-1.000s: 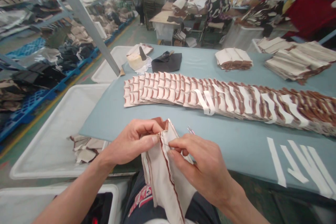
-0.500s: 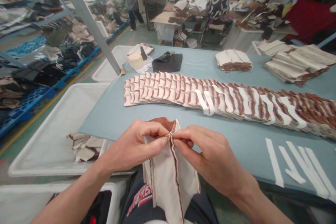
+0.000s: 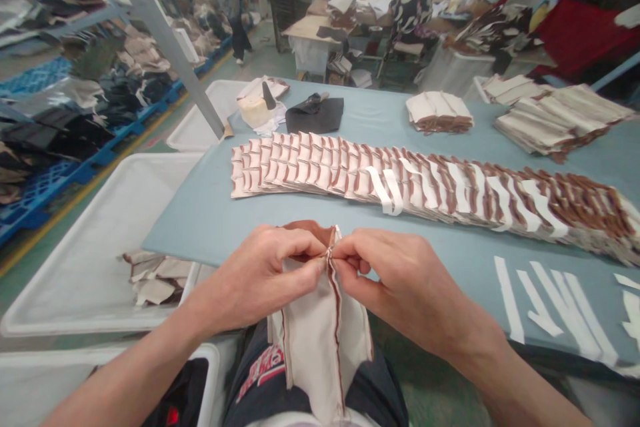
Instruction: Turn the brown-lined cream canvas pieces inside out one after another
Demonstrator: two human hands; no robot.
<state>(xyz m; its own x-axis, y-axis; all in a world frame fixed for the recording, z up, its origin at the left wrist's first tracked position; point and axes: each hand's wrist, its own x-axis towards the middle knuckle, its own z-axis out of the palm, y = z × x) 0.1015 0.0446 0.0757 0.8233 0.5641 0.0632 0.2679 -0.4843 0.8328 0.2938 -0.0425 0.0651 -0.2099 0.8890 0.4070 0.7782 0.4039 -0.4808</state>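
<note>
A stitched leather piece (image 3: 310,340), cream on the side facing me and brown on the other, hangs over my lap. A brown-edged seam runs down its middle. My left hand (image 3: 280,273) pinches the top of that seam between thumb and fingers. Right beside it, my right hand (image 3: 385,273) grips the same seam, its fingertips almost meeting the left ones. What the fingertips do at the seam is partly hidden. Beyond my hands, a long overlapping row of similar cream and brown pieces (image 3: 310,163) lies across the blue-grey table (image 3: 200,213).
White strips (image 3: 510,300) lie on the table at right, others on the row. Stacked pieces (image 3: 440,111) and a larger pile (image 3: 560,120) sit behind. A black cloth (image 3: 315,115) lies at the back left. White bins (image 3: 100,233) stand left, beside a metal post (image 3: 165,33). People are farther back.
Both hands keep their pinch on the seam, with the fingertips slightly shifted. The view has moved a little, and a person in the background has walked nearer on the left.
</note>
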